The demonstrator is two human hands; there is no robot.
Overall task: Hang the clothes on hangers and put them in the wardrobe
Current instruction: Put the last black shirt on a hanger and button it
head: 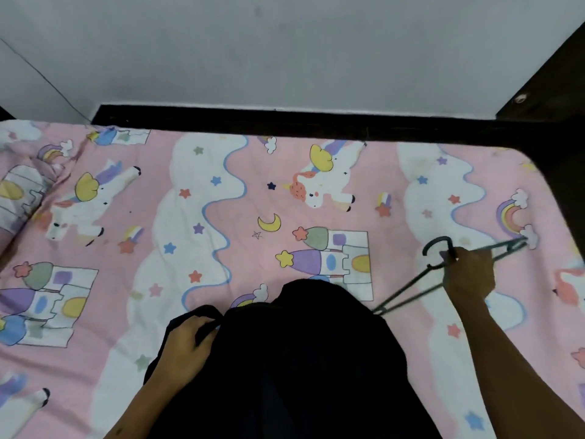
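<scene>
A black garment (294, 353) lies bunched on the bed in front of me, reaching down to the bottom edge of the view. My left hand (186, 343) grips its left edge, fingers curled into the fabric. My right hand (468, 274) holds a dark green hanger (411, 294) just below its hook. The hanger's lower end touches or slips under the garment's right side; its other end points right over the sheet. The hanger is thin and blurred.
The bed wears a pink sheet (240, 191) printed with unicorns, castles and clouds. A dark bed frame (285, 122) runs along the far side against a grey wall. A dark wooden panel (550, 90) stands at the upper right. A pillow (19, 191) lies at far left.
</scene>
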